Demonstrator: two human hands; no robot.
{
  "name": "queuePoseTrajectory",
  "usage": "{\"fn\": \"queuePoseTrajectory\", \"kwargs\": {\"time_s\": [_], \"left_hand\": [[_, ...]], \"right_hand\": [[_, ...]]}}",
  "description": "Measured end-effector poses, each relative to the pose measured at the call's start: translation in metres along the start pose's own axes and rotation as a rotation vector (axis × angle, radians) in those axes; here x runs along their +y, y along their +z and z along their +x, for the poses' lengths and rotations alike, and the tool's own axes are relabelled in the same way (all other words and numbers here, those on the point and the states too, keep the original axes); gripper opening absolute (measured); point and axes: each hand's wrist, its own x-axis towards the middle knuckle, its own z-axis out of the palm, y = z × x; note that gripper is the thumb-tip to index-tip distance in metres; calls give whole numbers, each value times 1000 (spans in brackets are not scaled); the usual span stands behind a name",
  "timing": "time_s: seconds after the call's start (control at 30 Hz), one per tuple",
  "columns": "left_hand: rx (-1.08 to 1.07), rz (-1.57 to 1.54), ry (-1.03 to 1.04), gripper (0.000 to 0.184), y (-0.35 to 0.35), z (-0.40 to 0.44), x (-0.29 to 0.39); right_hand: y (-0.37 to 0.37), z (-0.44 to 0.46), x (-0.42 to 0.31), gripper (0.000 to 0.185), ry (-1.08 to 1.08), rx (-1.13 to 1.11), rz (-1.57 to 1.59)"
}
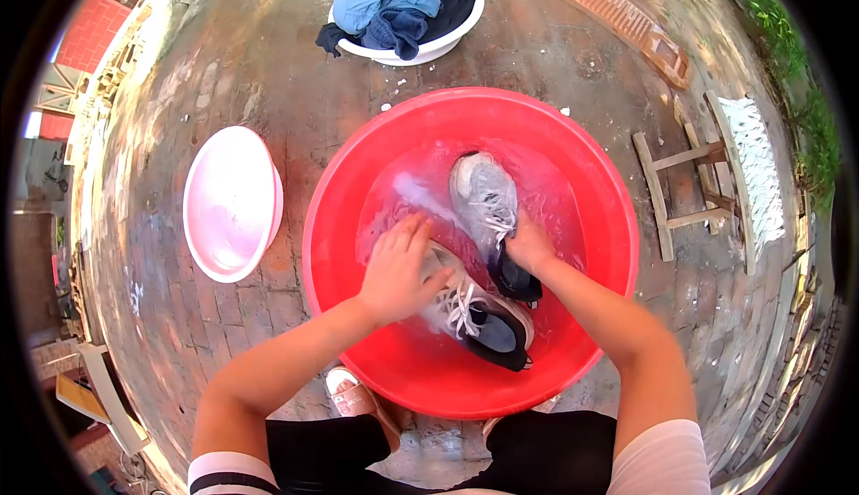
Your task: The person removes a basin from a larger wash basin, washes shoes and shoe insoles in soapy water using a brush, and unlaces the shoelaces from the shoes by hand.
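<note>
"Two shoes recorded, both in water inside the red basin (pixel 420 383). State the step in hand."

"Judged to be handling of the pair in the water. The right hand (pixel 530 246) grips the far shoe (pixel 489 204) beside its opening, fingers bent against it, tips hidden. The left hand (pixel 401 273) is over the toe end of the near shoe (pixel 470 314), fingers extended, thumb parted from them. Contact there cannot be confirmed."

"Orientation?"

"Far shoe: toe toward the basin's far rim and slightly left, long axis running back toward the near rim. Near shoe: more diagonal, toe toward the basin's far left side, heel toward its near right. Laces uppermost on both."

"Clearance between them?"

"Heel ends just beside each other, right of the basin's centre; touching or not, undetermined."

"Next move, your assessment?"

"It calls for a firm right-hand hold, since a wet upper may slip. The left fingers would need to close on the near shoe before they could steady or turn it."
</note>
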Motion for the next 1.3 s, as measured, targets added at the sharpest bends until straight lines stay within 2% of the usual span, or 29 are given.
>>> {"fn": "queuePoseTrajectory", "kwargs": {"time_s": [0.07,0.1,0.17,0.27,0.3,0.37,0.4,0.43,0.5,0.53,0.57,0.67,0.7,0.8,0.83,0.93,0.97,1.03,1.07,1.1,1.13,1.17,1.2,1.23,1.27,1.3], "left_hand": [[-29,141,-112,72,78,-8,15],[-101,89,-195,73,98,-7,9],[-251,-22,-364,76,124,0,0],[-70,-33,-210,74,134,-9,-21],[-56,-21,-211,62,115,-9,-19],[-39,80,-60,60,124,-7,-47],[-123,151,-71,54,104,2,-43],[-207,222,-76,50,83,11,-39],[-153,285,62,46,108,18,-74],[-129,317,129,44,115,22,-89],[-282,271,41,41,108,34,-91],[-453,188,67,40,75,44,-80],[-347,201,86,40,80,42,-83],[-21,244,154,40,104,37,-91],[-113,271,30,39,111,40,-93],[-350,223,-107,44,102,55,-91],[-435,226,-154,44,109,56,-95],[-608,233,-251,44,123,58,-105],[-578,158,-304,44,119,61,-102],[-550,83,-359,44,110,63,-96],[-519,12,-413,44,102,64,-91],[-490,88,-284,44,99,64,-91],[-416,60,-257,42,102,62,-91],[-342,31,-230,41,106,60,-89],[-267,-1,-202,39,111,60,-86],[-443,34,-313,39,95,65,-74]], "right_hand": [[5,-4,5,53,24,-17,-87],[7,-2,11,58,18,-78,-90],[14,1,27,56,-50,-94,122],[16,4,38,50,-63,-272,470],[15,3,38,49,-50,-351,594],[19,5,54,40,209,-423,543],[13,2,47,36,336,-457,511],[5,-2,41,37,269,-430,442],[22,43,81,40,-8,-405,-132],[19,44,77,42,-71,-267,-179],[17,45,72,45,-126,-126,-230],[-35,17,-7,51,273,-110,-245],[-36,17,-19,52,265,-7,-277],[-24,20,-30,68,35,309,-367],[-18,24,-30,84,-17,366,-347],[-38,-1,-53,90,-289,248,-345],[-49,-6,-60,95,-336,99,-330],[-62,-10,-69,105,-251,-238,-235],[-65,-11,-73,110,-209,-407,-183],[-67,-12,-72,107,-147,-523,-106],[-60,-11,-60,104,-230,-538,2],[-48,-5,-38,102,-313,-548,110],[-40,1,-19,100,-394,-557,218],[-41,4,-4,93,-438,-659,391],[-44,1,-4,91,-280,-698,541],[-53,-4,-6,89,-116,-728,688]]}}
